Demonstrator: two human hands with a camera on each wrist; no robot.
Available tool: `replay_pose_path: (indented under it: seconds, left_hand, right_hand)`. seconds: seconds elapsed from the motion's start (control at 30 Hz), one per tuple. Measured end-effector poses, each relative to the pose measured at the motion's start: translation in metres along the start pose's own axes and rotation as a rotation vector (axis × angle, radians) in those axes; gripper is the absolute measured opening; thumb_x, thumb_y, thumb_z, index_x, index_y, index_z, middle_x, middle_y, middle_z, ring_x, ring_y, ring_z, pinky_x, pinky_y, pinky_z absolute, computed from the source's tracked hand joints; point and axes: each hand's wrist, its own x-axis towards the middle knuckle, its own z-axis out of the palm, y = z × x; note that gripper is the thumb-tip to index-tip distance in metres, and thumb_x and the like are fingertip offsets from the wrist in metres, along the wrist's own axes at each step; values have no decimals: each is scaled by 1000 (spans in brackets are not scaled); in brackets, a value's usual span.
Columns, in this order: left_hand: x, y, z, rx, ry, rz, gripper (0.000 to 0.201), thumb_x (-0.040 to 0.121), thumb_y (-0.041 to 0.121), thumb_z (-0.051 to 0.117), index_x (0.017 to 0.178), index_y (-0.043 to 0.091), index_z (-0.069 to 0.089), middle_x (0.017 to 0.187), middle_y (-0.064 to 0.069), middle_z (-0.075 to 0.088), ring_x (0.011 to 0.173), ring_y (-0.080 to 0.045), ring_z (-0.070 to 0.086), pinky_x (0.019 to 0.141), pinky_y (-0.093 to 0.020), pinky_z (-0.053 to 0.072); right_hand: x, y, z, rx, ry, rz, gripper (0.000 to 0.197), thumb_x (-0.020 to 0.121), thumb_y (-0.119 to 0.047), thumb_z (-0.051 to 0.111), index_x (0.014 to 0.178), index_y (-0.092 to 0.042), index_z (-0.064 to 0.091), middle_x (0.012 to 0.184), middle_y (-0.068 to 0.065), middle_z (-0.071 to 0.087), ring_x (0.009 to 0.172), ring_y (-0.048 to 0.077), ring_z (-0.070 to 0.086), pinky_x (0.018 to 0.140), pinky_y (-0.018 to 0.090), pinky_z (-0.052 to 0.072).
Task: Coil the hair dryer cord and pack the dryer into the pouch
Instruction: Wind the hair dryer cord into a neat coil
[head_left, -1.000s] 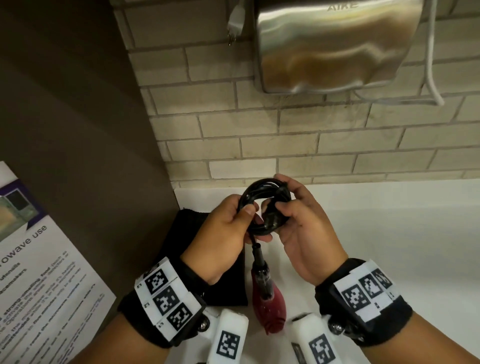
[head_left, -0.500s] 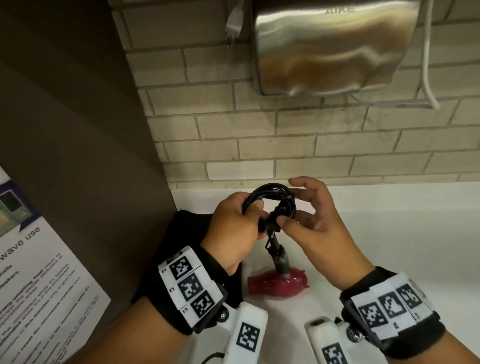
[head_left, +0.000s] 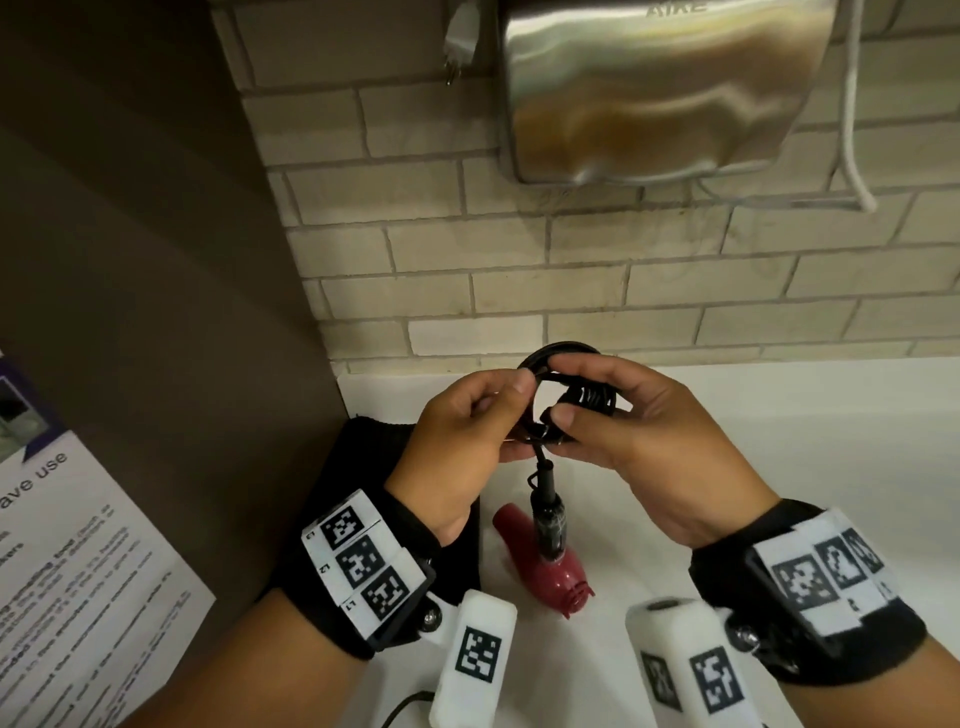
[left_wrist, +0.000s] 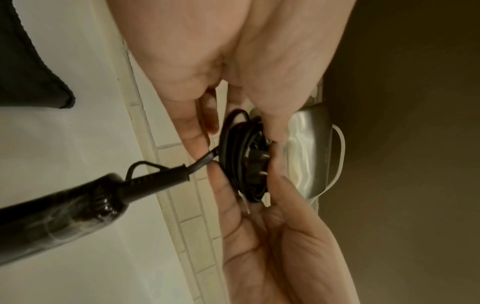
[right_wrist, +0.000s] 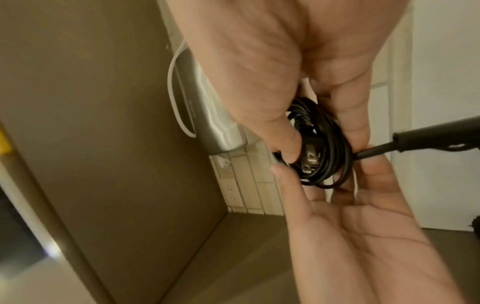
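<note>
Both hands hold a small coil of black cord (head_left: 569, 387) above the white counter. My left hand (head_left: 511, 415) pinches the coil's left side. My right hand (head_left: 579, 400) grips its right side, thumb on the black plug (right_wrist: 310, 156), which lies against the coil (left_wrist: 241, 156). Below the hands the hair dryer hangs by its cord, black handle (head_left: 545, 514) up and red body (head_left: 545, 577) down by the counter; whether it touches I cannot tell. The black pouch (head_left: 363, 467) lies flat on the counter under my left wrist.
A steel hand dryer (head_left: 660, 88) is fixed to the brick wall above, with a white cable (head_left: 852, 130) to its right and a white plug (head_left: 460, 41) hanging to its left. A brown panel (head_left: 156, 312) bearing a printed notice (head_left: 62, 571) bounds the counter (head_left: 779, 441) on the left.
The dryer has swung under the coil, from hanging straight, to sideways, to slanting down-right. My right hand has shifted its grip, and its thumb now lies on the plug.
</note>
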Motion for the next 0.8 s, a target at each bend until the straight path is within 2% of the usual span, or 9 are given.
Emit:
replay_pose_path:
  seconds: [0.1,0.17,0.27,0.37,0.47,0.53,0.6,0.7,0.8]
  left_hand:
    - [-2,-6,-5,-56,51,-48,38,95,45,54,111,13,68,103,-13,62,93,-25,64,88,-43,59]
    - [-5,-13,-11,-49,89,-83,36,99,39,49,112,9,65,103,-13,56,93,-26,62,94,-48,57]
    - [-14,-32,-22,-9,136,-148,27,102,28,47,108,7,63,101,-14,55,92,-29,61,96,-51,55]
    - [-27,-54,-31,23,165,-222,21,103,20,46,107,9,63,104,-13,59,93,-29,63,91,-47,57]
    - [-40,-72,-41,83,168,-293,20,103,20,47,108,11,65,109,-13,61,99,-29,66,87,-41,57]
    - [-47,-79,-47,131,169,-319,18,101,20,50,105,12,66,110,-12,62,102,-29,66,86,-40,57]
    - [-49,-84,-51,177,171,-332,16,100,19,52,102,13,66,111,-11,63,103,-29,65,84,-39,57]
    - [-52,-85,-55,229,176,-334,15,100,21,53,103,13,66,111,-8,63,104,-27,64,84,-39,57]
    - [-54,-86,-61,267,187,-325,14,100,21,53,104,15,66,111,-7,63,105,-27,64,84,-38,57]
  right_hand:
    - [5,11,-19,73,137,18,38,83,5,72,115,-17,74,114,1,74,96,26,75,89,46,60]
    - [10,22,-39,118,246,33,37,85,6,70,116,-14,73,110,4,70,92,25,73,90,49,59]
    - [17,42,-75,121,383,48,37,87,5,70,120,-12,70,103,9,64,97,32,68,93,50,58]
    - [16,65,-110,45,509,79,35,87,3,71,115,-17,71,95,8,63,91,33,69,92,47,58]
    - [8,93,-138,-8,601,195,30,88,3,70,114,-12,68,104,16,66,97,40,70,85,45,60]
    - [2,110,-152,-97,625,289,24,88,1,70,108,-10,64,116,25,65,99,42,70,77,42,60]
    - [-4,124,-164,-200,631,377,27,86,0,72,105,-12,58,120,29,62,98,43,69,77,48,61]
    - [-13,135,-175,-419,622,451,39,82,-5,76,113,-15,54,104,14,62,96,37,66,82,54,60]
    - [-17,136,-177,-673,560,462,45,80,-25,79,116,-23,52,107,10,64,95,32,64,82,39,53]
